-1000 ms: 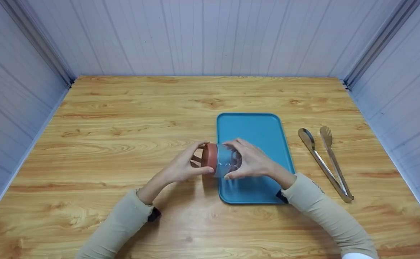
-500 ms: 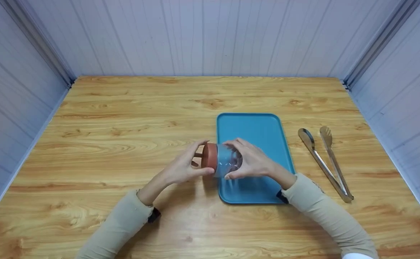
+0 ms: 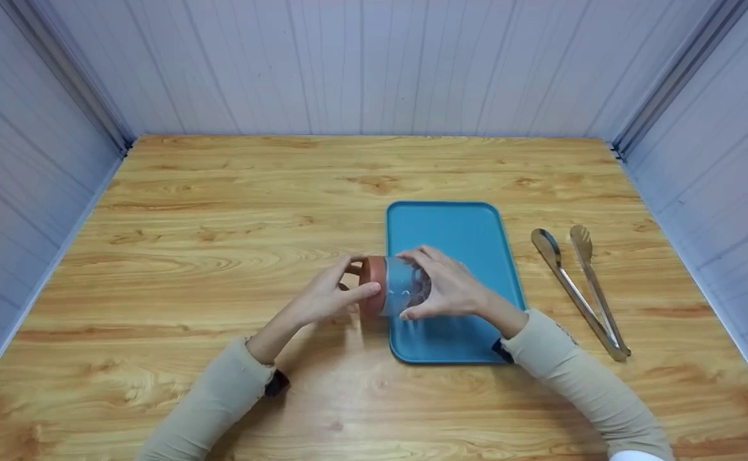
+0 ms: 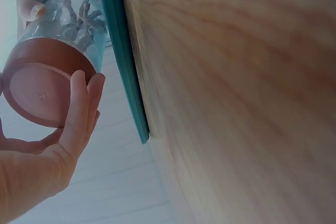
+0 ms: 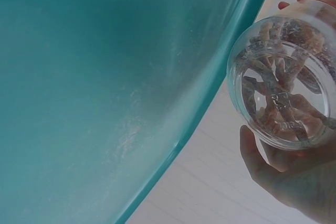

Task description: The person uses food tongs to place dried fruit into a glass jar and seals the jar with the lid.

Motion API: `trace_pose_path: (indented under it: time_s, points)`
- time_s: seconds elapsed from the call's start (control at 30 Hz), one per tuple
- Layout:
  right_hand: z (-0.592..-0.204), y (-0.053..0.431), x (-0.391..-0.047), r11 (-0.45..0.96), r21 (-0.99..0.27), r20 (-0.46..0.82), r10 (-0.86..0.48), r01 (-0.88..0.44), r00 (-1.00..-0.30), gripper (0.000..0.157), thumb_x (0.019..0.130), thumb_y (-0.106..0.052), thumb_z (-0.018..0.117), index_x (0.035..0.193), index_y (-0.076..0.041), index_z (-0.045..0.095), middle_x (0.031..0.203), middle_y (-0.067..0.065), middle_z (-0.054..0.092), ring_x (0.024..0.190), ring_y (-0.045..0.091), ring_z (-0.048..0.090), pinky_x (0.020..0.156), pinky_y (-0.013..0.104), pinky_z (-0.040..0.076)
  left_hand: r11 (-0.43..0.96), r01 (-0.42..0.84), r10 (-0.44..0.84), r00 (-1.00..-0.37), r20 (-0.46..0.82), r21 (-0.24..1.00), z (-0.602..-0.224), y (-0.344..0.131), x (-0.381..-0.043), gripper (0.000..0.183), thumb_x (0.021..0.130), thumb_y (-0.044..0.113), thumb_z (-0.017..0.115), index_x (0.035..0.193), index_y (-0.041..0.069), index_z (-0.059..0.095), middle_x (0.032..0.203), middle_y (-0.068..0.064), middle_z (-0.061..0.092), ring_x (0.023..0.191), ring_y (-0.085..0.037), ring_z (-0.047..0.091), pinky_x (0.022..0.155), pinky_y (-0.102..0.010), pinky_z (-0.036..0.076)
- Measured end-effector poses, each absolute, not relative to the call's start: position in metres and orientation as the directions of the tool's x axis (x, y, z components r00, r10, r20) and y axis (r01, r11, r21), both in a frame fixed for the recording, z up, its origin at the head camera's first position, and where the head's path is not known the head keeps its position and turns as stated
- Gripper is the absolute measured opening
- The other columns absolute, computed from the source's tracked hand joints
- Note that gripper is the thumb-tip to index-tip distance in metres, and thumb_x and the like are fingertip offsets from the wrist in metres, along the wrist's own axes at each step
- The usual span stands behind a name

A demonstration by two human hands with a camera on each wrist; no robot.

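Note:
A clear jar [image 3: 399, 288] lies sideways in the air over the left edge of the blue tray [image 3: 451, 224], its reddish-brown lid [image 3: 373, 275] facing left. My left hand [image 3: 326, 298] grips the lid by its rim, thumb on the near side and fingers on the far side. From the right, my right hand [image 3: 444, 285] holds the jar's body near its base. Several dark, twisted, strip-like pieces [image 5: 278, 93] show through the jar's bottom in the right wrist view. The left wrist view shows the lid's flat top [image 4: 42, 93] and fingers curved against its edge.
Metal tongs [image 3: 588, 294], spread apart, lie on the wooden table [image 3: 220, 211] to the right of the tray. Pale panel walls [image 3: 361, 64] enclose the table at the back and both sides.
My left hand's thumb and fingers have shifted round the lid, the thumb now higher on it in the head view. The right hand and the jar stay in place.

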State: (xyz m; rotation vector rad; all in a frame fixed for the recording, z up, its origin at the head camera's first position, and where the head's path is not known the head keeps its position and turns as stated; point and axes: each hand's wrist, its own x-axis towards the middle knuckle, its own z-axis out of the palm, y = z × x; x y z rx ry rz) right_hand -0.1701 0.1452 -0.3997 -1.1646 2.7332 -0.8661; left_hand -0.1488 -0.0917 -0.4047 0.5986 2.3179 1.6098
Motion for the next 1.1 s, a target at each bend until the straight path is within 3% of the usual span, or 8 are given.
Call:
trace_pose_path:
  time_s: [0.23, 0.3, 0.6, 0.93, 1.1]
  points:
    - [-0.4, 0.146, -0.17, 0.559, -0.493, 0.185, -0.682, -0.667, -0.707, 0.086, 0.058, -0.053, 0.073, 0.128, -0.012, 0.043, 0.108, 0.008, 0.047, 0.09, 0.02, 0.047, 0.068, 0.033, 0.043, 0.301, 0.184, 0.484, -0.875, 0.017, 0.936, -0.374, -0.089, -0.133, 0.052, 0.084, 0.014, 0.061, 0.126, -0.004, 0.037, 0.117, -0.026, 0.045, 0.079, -0.031, 0.058, 0.066, -0.038, 0.05]
    - [-0.4, 0.146, -0.17, 0.56, -0.492, 0.183, -0.682, -0.667, -0.708, 0.086, 0.058, -0.053, 0.073, 0.128, -0.012, 0.043, 0.108, 0.008, 0.047, 0.09, 0.02, 0.047, 0.068, 0.033, 0.043, 0.3, 0.186, 0.487, -0.873, 0.017, 0.936, -0.38, -0.09, -0.136, 0.053, 0.083, 0.014, 0.062, 0.126, -0.003, 0.036, 0.117, -0.026, 0.045, 0.077, -0.031, 0.059, 0.064, -0.036, 0.05]
    - [-0.4, 0.146, -0.17, 0.56, -0.488, 0.178, -0.687, -0.67, -0.704, 0.088, 0.058, -0.058, 0.07, 0.128, -0.012, 0.044, 0.108, 0.005, 0.047, 0.086, 0.014, 0.045, 0.066, 0.03, 0.042, 0.317, 0.238, 0.499, -0.865, 0.052, 0.918, -0.404, -0.093, -0.147, 0.065, 0.078, 0.027, 0.068, 0.129, 0.006, 0.035, 0.118, -0.018, 0.046, 0.075, -0.024, 0.06, 0.064, -0.029, 0.05]
    - [-0.401, 0.147, -0.17, 0.556, -0.505, 0.17, -0.685, -0.659, -0.708, 0.087, 0.058, -0.059, 0.07, 0.127, -0.014, 0.044, 0.109, 0.005, 0.047, 0.088, 0.018, 0.047, 0.068, 0.031, 0.044, 0.336, 0.324, 0.524, -0.845, 0.11, 0.884, -0.403, -0.094, -0.145, 0.073, 0.074, 0.033, 0.07, 0.131, 0.006, 0.034, 0.118, -0.015, 0.045, 0.08, -0.023, 0.058, 0.07, -0.035, 0.049]
    - [-0.401, 0.147, -0.17, 0.551, -0.521, 0.165, -0.685, -0.652, -0.71, 0.087, 0.057, -0.058, 0.071, 0.126, -0.011, 0.045, 0.109, 0.007, 0.047, 0.089, 0.021, 0.048, 0.067, 0.032, 0.043, 0.358, 0.35, 0.528, -0.84, 0.121, 0.865, -0.404, -0.095, -0.145, 0.074, 0.073, 0.039, 0.069, 0.131, 0.009, 0.034, 0.118, -0.009, 0.045, 0.081, -0.019, 0.058, 0.068, -0.03, 0.049]
